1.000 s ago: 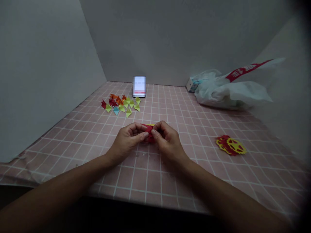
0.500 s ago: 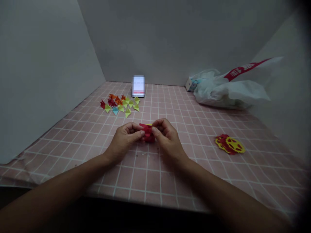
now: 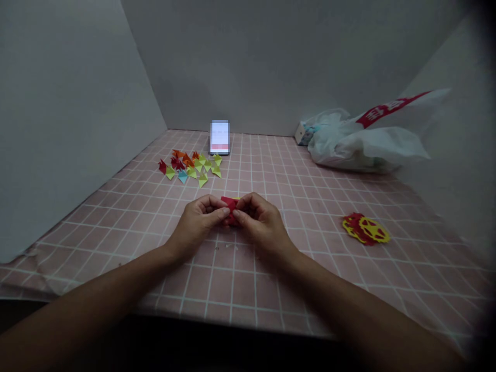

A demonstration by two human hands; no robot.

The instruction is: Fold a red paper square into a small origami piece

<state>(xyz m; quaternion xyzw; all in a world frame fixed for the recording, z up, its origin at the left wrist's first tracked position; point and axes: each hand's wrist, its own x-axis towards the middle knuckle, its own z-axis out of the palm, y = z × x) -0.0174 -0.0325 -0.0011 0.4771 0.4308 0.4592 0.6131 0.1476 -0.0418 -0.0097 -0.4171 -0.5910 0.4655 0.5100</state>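
A piece of folded red paper is held above the table, between my two hands. My left hand pinches its left side between thumb and fingers. On the other side, my right hand has thumb and fingertips closed on the paper and covers much of it. A thin yellow edge shows just behind the red paper; what it belongs to is mostly hidden.
Small folded paper pieces in red, orange, yellow and blue lie at the back left. Behind them stands a lit phone. Red and yellow paper cutouts are stacked at the right. A white plastic bag and a small box sit back right.
My right hand has shifted slightly left, closer to my left thumb, and now covers more of the red paper. My left hand stays nearly in place.
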